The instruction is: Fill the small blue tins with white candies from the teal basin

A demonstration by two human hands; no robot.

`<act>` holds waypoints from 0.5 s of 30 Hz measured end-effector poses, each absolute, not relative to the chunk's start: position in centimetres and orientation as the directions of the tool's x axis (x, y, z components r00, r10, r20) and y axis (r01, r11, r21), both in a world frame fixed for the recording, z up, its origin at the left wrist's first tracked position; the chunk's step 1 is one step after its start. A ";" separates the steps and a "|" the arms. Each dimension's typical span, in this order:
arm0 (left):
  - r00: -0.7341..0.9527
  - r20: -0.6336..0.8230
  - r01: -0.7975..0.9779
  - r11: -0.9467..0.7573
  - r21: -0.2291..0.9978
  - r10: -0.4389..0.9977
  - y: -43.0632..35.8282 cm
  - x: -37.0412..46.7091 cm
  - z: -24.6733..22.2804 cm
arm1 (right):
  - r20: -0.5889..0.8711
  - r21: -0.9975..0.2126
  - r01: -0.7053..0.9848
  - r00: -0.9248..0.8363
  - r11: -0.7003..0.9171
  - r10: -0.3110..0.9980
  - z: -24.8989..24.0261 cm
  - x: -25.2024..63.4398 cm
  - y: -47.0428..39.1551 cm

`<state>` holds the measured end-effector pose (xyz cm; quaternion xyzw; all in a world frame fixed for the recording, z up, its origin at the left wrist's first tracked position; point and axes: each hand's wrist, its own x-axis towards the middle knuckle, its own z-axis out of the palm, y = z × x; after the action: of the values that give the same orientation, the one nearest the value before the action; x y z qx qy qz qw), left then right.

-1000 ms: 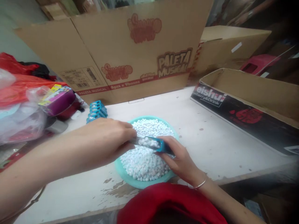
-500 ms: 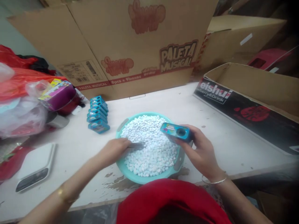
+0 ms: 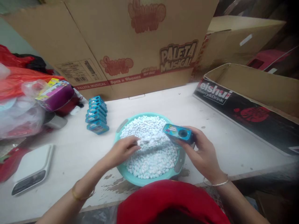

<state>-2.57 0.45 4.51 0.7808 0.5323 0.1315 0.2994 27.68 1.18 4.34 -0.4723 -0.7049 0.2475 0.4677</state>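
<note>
Here, the right hand [image 3: 204,154] is gripping a blue box [image 3: 178,133] at its right end, the thumb and fingers closing around its sides. The blue box is lying between those fingertips and the middle of the basin, its free end reaching left above the white pellets [image 3: 151,165]. Its printed narrow face is turning upward, showing a round dark opening close to the fingers.

The left hand [image 3: 123,150] is reaching over the left side of the round turquoise basin [image 3: 140,181], its fingers bending together at the pellets, to the left of the blue box and well apart from it. Whether those fingers are gripping anything is staying unclear, since the spot at their tips is blurring into the white.

The basin is resting on the pale table [image 3: 79,155], just beyond the red clothing [image 3: 170,199] of the person. A row of blue boxes [image 3: 97,115] is standing to the left of the basin and farther back. Nearer the left edge, a white scale [image 3: 34,168] is lying flat, with plastic bags [image 3: 21,115] bulging beyond it. A large printed carton [image 3: 93,40] is rising behind the basin, while an open black-sided carton [image 3: 245,107] is sitting on the right.
</note>
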 end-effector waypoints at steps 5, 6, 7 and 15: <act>0.471 -0.053 0.779 -0.387 0.494 0.881 0.7 -4.5 11.3 | 0.453 -0.778 0.376 -0.219 0.503 0.864 4.3 26.2 1.3; 0.496 -0.076 0.786 -0.411 0.462 0.865 0.9 -4.4 12.6 | 0.459 -0.774 0.368 -0.233 0.515 0.857 4.3 25.9 1.4; 0.520 -0.103 0.790 -0.432 0.436 0.848 1.1 -4.2 13.8 | 0.466 -0.769 0.362 -0.245 0.526 0.850 4.3 25.6 1.4; 0.605 -0.195 0.778 -0.522 0.349 0.772 2.2 -2.4 17.6 | 0.507 -0.722 0.381 -0.276 0.577 0.816 4.6 25.3 1.8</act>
<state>-2.37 2.24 17.56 0.8724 0.4441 -0.0080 0.2041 25.27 1.82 4.56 -0.3928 -0.7623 0.2387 0.4556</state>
